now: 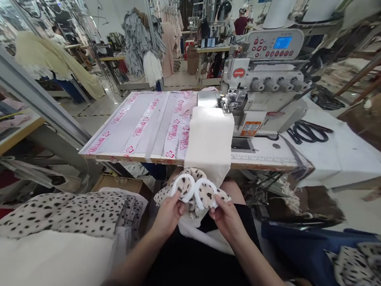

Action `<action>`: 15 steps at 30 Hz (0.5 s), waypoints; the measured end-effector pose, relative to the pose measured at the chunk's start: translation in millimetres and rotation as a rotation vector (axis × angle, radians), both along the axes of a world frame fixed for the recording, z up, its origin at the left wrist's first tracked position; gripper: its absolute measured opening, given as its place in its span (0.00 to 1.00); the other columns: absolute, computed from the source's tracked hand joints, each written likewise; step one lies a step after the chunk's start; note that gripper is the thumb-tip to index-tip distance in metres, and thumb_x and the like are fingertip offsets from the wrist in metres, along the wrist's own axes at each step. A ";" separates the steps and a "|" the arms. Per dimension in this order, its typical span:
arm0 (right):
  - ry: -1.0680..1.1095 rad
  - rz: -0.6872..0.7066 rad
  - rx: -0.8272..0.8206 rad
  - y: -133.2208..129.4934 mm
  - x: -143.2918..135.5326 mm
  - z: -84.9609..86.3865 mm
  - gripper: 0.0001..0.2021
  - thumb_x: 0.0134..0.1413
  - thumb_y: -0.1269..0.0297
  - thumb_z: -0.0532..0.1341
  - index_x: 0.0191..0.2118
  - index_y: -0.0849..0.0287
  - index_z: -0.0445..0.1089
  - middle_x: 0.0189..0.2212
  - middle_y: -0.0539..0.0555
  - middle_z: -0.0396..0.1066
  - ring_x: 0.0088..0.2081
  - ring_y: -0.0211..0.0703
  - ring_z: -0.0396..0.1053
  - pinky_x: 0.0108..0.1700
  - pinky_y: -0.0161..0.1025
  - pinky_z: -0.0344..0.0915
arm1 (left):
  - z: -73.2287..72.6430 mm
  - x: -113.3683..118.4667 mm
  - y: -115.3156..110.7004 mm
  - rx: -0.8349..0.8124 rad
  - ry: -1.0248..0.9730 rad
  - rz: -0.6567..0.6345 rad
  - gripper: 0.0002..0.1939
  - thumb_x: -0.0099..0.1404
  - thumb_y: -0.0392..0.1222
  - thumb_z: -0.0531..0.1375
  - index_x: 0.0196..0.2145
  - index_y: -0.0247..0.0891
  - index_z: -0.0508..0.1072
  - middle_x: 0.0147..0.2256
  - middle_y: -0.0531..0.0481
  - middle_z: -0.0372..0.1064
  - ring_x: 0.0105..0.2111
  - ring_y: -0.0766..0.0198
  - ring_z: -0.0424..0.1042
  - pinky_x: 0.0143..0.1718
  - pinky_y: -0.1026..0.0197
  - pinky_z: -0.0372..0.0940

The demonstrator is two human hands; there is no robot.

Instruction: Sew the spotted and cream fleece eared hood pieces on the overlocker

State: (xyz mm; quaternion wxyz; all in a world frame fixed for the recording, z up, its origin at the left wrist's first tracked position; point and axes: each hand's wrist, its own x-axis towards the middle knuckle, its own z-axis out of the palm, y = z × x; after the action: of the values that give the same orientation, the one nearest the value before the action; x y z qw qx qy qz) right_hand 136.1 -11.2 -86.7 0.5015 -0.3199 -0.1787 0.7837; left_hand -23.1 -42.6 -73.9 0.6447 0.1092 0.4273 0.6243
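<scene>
Over my lap, just below the table edge, both hands pinch a piece of spotted fabric with two white-edged round openings. My left hand is closed on its left side by one white ring. On the other side, my right hand grips it beside the second ring. More spotted cloth bunches behind the rings. A cream cloth panel lies on the table in front of the overlock sewing machine and hangs over the edge. White fabric also rests on my lap under the hands.
At left stands a stack of spotted and cream fabric. Spotted pieces lie on a dark blue cloth at right. The table has taped plastic covering. Black scissors lie right of the machine. A person is in the background.
</scene>
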 end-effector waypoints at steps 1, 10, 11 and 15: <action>-0.007 0.002 -0.003 0.1 0.1 0.1 0.09 0.40 0.65 0.68 0.29 0.64 0.71 0.20 0.49 0.68 0.17 0.30 0.62 0.16 0.26 0.61 | -0.3 -0.9 0.0 0.003 0.014 0.000 0.13 0.50 0.42 0.65 0.26 0.29 0.68 0.16 0.56 0.60 0.15 0.76 0.56 0.17 0.71 0.51; -0.026 0.018 -0.006 -1.0 -0.1 4.2 0.11 0.39 0.66 0.68 0.33 0.64 0.72 0.25 0.52 0.73 0.22 0.35 0.69 0.22 0.28 0.68 | 8.9 -3.0 0.3 -0.060 -0.005 0.036 0.10 0.48 0.32 0.65 0.31 0.29 0.71 0.33 0.45 0.72 0.34 0.60 0.73 0.22 0.73 0.62; -0.024 0.020 -0.006 -1.1 -0.3 4.5 0.12 0.39 0.66 0.68 0.33 0.64 0.72 0.26 0.52 0.73 0.22 0.35 0.69 0.22 0.28 0.68 | 9.9 -2.8 0.0 -0.057 -0.012 0.040 0.10 0.48 0.32 0.65 0.31 0.29 0.71 0.34 0.45 0.72 0.35 0.59 0.73 0.23 0.73 0.62; -0.011 0.039 0.015 -0.4 -0.2 3.4 0.11 0.41 0.65 0.67 0.34 0.63 0.72 0.28 0.52 0.73 0.23 0.35 0.69 0.23 0.28 0.68 | 12.8 -2.2 -1.1 -0.040 -0.026 0.034 0.12 0.49 0.30 0.64 0.33 0.31 0.71 0.38 0.44 0.71 0.37 0.58 0.72 0.24 0.72 0.63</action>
State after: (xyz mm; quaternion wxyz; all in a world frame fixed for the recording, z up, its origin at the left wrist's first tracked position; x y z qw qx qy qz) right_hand 135.9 -11.7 -83.3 0.4875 -0.3169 -0.1937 0.7902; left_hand -25.3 -43.8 -61.2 0.6415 0.0808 0.4329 0.6281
